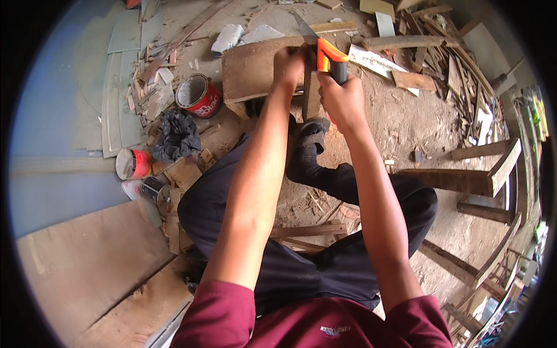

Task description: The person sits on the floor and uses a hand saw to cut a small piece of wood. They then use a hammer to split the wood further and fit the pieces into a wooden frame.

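My right hand point(343, 103) is closed round the orange and black handle of a hand saw point(325, 53). The saw's grey blade points away and to the left, past the far side of a low wooden block or bench point(246, 72). A narrow wooden strip point(311, 95) runs toward me beside the bench, its near end close to my dark shoe point(313, 132). My left hand point(288, 68) is closed at the strip's far part, just left of the saw. Its fingertips are blurred and partly hidden, and so is the place where the blade meets the wood.
Left of the bench stand a red paint can point(199, 97), a crumpled black plastic bag point(176, 136) and a smaller red can point(133, 164). Wood scraps point(426, 58) pile up at the far right. A wooden frame with legs point(464, 180) lies to my right. Plywood boards point(98, 255) lie at the near left.
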Demonstrator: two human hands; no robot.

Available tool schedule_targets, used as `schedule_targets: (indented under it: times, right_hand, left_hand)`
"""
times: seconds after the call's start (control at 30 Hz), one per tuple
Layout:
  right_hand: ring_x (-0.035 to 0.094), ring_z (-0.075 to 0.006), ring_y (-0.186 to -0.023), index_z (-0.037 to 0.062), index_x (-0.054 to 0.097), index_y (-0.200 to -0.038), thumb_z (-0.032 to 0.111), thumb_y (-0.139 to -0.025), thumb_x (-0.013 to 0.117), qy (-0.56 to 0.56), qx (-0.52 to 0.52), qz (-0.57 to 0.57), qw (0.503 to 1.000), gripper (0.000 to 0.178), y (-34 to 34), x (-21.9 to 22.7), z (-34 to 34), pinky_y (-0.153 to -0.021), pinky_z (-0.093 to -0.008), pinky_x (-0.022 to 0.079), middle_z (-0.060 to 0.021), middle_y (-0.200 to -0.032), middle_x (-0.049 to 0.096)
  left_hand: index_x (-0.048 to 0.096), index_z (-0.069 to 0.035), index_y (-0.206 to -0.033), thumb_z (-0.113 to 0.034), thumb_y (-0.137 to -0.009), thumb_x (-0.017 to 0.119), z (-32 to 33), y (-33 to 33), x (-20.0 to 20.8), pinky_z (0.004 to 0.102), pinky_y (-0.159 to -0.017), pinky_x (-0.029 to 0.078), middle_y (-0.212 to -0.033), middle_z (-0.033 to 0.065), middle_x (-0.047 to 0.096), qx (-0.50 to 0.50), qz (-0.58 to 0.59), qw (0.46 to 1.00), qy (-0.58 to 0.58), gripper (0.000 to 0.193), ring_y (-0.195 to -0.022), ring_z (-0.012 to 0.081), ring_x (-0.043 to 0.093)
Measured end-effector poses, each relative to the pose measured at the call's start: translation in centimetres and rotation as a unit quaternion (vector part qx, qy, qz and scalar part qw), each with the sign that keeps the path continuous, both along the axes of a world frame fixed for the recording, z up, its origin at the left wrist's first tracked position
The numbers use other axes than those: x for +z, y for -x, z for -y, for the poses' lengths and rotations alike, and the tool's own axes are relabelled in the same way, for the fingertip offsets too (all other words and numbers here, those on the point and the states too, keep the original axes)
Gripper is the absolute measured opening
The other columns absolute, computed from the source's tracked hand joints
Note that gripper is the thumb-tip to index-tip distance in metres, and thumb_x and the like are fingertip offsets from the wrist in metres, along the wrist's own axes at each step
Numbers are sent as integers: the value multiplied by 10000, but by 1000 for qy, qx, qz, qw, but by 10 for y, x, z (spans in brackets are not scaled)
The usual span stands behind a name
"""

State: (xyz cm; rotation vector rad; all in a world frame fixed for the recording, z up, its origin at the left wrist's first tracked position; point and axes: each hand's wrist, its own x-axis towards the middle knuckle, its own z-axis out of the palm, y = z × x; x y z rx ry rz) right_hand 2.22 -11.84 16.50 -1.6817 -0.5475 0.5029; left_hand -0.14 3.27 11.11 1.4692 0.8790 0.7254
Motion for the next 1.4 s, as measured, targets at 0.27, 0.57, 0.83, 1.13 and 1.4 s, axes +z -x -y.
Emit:
schedule_targets:
  times: [0.27,0.57,0.83,1.13,1.4]
  right_hand:
    - [525,-106,-545,-50,636,-748,202,-835,644,9,23,-43,999,267,-2,0,3,-528,-319,430,-42,-577,564]
    - [451,-42,-485,50,570,-737,143,-896,614,-22,2,74,997,189,23,-20,12,-438,-228,346,44,-581,498]
    - [527,-23,-686,-50,500,-1348,40,-914,571,34,25,-44,998,449,127,21,194,-628,-186,421,-46,-891,665]
    - [452,-41,-481,49,575,-832,103,-909,582,-45,32,31,998,94,15,-22,-5,-438,-216,348,33,-575,494]
    - [406,-14,-508,-3,575,-1152,37,-927,542,-13,26,52,998,231,119,-28,158,-472,-182,313,22,-688,543]
  left_hand:
    - [357,78,-1352,-231,-697,750,59,13,-103,450,-999,409,-1208,265,519,35,51,943,-326,824,-1155,407,505]
    - [550,-18,-1042,-338,-738,791,44,-23,-107,469,-667,528,-896,246,660,102,98,969,-201,503,-841,430,653]
    - [557,5,-1022,-342,-735,777,47,-28,-109,461,-664,528,-851,238,651,126,136,942,-278,502,-816,433,649]
    - [556,-1,-1028,-342,-699,802,31,-34,-124,490,-659,511,-834,219,646,110,129,973,-157,533,-766,449,628]
    - [536,-1,-1052,-159,-605,756,35,-38,-128,432,-645,535,-806,197,654,178,71,922,-337,522,-728,399,657]
